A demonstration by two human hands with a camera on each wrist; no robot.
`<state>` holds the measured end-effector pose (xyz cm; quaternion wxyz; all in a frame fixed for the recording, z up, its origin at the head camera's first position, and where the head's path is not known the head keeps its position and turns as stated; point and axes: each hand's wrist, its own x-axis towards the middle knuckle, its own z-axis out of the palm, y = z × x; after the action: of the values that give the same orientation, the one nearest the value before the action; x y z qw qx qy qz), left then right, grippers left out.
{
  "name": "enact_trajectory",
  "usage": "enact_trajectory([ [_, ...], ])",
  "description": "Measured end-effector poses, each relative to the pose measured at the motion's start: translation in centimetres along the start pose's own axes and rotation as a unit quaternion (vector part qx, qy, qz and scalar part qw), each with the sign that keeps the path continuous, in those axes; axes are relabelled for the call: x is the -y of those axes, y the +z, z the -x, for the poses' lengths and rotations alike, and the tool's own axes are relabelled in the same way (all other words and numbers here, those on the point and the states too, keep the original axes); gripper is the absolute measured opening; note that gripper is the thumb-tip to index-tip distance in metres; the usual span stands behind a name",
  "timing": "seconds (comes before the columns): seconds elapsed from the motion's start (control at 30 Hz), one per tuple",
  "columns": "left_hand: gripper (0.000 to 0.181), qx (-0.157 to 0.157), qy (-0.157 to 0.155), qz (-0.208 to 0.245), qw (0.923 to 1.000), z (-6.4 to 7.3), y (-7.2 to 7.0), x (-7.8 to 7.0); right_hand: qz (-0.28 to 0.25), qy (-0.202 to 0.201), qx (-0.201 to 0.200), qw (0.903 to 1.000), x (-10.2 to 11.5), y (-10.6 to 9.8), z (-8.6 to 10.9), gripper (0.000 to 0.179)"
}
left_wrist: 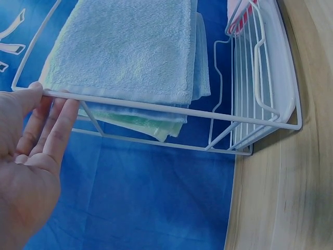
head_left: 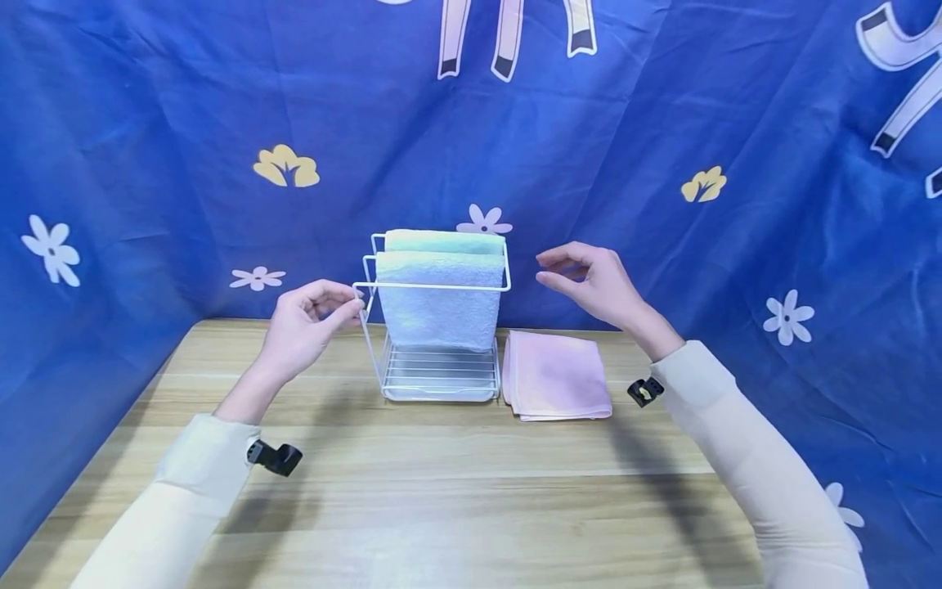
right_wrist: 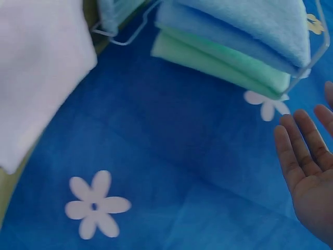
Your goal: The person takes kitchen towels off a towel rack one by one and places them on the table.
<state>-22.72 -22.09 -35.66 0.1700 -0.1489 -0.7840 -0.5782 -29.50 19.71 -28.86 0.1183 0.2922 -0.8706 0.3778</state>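
A blue fabric backdrop (head_left: pixel 353 123) fills the room behind the table, printed with flowers and pale animal legs whose bodies are cut off overhead. Below it lies a wood-grain tabletop (head_left: pixel 412 491), its near edge out of view. Two white sleeves (head_left: pixel 765 474) reach in from either side; I see nothing of the person beyond these arms. Near the table's back stands a white wire towel rack (head_left: pixel 441 286), a shallow tray under its base grid. A light blue towel (head_left: pixel 441 315) hangs folded from its middle bar, the front bar crossing before it. A folded pink cloth (head_left: pixel 559 376) lies just right of the rack; whether they touch is unclear. On the rear bar, a mint-green towel (head_left: pixel 445 240) is mostly hidden by the blue one. The left hand (head_left: pixel 309 315) pinches the rack's upper left corner between thumb and fingertips. The right hand (head_left: pixel 592 282) is in the air, fingers gently bent, thumb apart; the right wrist view crops it. Small black clips (head_left: pixel 276 457) sit at both cuffs, their details hard to make out.
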Motion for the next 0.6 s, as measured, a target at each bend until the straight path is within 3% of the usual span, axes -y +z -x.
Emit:
enact_trajectory([
  [0.37,0.016,0.005,0.010,-0.003,0.9999,0.0,-0.4,0.0,-0.017,-0.053,-0.004,0.9984,3.8,0.4,-2.7,0.029],
  [0.6,0.016,0.006,0.010,0.003,0.9999,0.0,-0.1,0.1,-0.035,-0.068,0.014,0.9970,4.8,1.9,-3.9,0.032],
])
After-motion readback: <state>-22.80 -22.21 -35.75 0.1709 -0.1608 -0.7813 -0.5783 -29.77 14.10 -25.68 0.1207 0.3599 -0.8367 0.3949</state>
